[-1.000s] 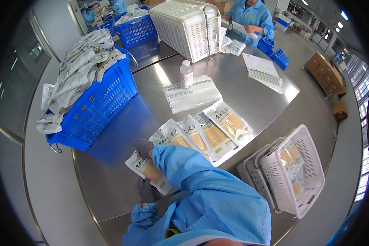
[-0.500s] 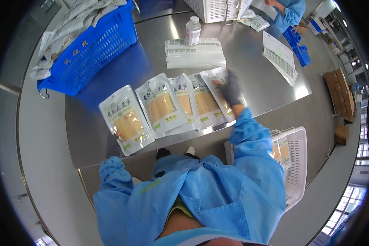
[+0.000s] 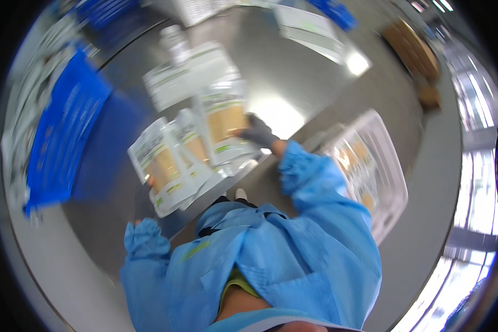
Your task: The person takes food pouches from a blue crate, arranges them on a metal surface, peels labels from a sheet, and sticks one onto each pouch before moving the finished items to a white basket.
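I count three pouches [image 3: 196, 152] fanned out together on the steel table [image 3: 315, 83], though blur may hide another under them. I see one blue basket [image 3: 61, 133] at the left, one white basket [image 3: 382, 171] at the right, one small bottle [image 3: 177, 41], and two flat stacks of sheets [image 3: 188, 72].

A blue plastic crate [image 3: 61, 133] sat near the left edge of the shiny steel table [image 3: 310, 83]. A small clear bottle [image 3: 177, 44] stood toward the far edge, right by a flat white pack [image 3: 182, 77]. A white slotted plastic basket [image 3: 387, 177] hung off the right edge, pretty blurry.
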### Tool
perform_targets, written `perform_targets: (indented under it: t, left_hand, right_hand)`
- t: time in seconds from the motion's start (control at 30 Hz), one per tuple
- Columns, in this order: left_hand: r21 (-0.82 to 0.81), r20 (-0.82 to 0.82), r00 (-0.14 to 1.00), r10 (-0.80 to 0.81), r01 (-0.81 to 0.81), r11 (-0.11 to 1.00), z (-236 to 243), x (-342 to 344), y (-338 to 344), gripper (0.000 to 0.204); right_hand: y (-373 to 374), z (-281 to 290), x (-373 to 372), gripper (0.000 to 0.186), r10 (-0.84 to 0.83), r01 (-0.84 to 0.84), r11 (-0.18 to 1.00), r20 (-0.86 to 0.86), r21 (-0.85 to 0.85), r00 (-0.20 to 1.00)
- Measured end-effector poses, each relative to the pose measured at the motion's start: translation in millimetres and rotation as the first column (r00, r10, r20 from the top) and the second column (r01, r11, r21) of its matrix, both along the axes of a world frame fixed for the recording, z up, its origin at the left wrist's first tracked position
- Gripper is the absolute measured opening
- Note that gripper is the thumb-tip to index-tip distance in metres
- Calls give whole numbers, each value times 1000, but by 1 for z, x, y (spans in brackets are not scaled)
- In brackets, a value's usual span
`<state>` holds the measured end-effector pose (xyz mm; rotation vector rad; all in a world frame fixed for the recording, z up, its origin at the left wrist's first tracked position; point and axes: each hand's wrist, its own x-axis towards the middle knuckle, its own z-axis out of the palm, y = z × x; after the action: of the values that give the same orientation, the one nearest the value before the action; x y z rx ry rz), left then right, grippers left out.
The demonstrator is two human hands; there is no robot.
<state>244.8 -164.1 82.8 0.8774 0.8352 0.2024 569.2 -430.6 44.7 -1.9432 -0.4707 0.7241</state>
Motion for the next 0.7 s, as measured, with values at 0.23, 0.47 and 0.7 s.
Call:
perform_targets:
  t: [0.23, 0.47, 0.7]
  left_hand:
    - [-71, 83, 983, -164, 170, 983, -14, 22, 3, 61]
    - [-127, 80, 961, -266, 275, 953, -20, 37, 5, 66]
    - [-225, 170, 926, -338, 371, 901, 2, 64, -22, 71]
  right_hand:
    - [13, 67, -38, 120, 44, -51, 988, -53, -143, 998]
    - [-48, 37, -167, 84, -399, 466, 878, -371, 110, 839]
    - [-73, 19, -177, 75, 118, 530, 739, -854, 416, 506]
